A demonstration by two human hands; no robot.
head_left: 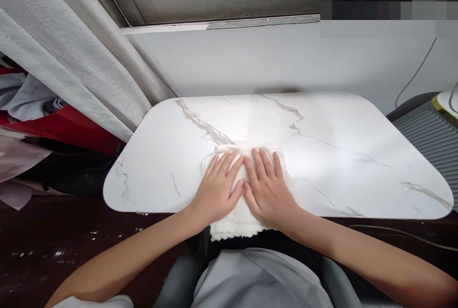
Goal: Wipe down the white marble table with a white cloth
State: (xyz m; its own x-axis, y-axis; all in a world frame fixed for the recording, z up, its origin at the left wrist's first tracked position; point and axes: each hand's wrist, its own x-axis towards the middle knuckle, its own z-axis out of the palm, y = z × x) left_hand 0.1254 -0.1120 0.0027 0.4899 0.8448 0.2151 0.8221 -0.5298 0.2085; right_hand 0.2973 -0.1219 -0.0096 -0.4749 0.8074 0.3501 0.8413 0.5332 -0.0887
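A white cloth (236, 222) lies spread on the marble-patterned white table (332, 141), its ragged near end hanging over the front edge. My left hand (219, 189) rests flat on the cloth's left half, fingers stretched out and pointing away from me. On the right half, my right hand (267, 189) presses down the same way with its fingers spread. The two thumbs and index fingers nearly meet in the middle of the cloth. Part of the cloth is hidden beneath both palms.
A pale curtain (89, 46) hangs at the left, beside a red bag (82, 129) with clothes. Behind the table are a white wall (243, 60) and a window frame (222, 5). A ribbed grey object (425, 141) stands at the right. A cable (404, 234) runs below the table.
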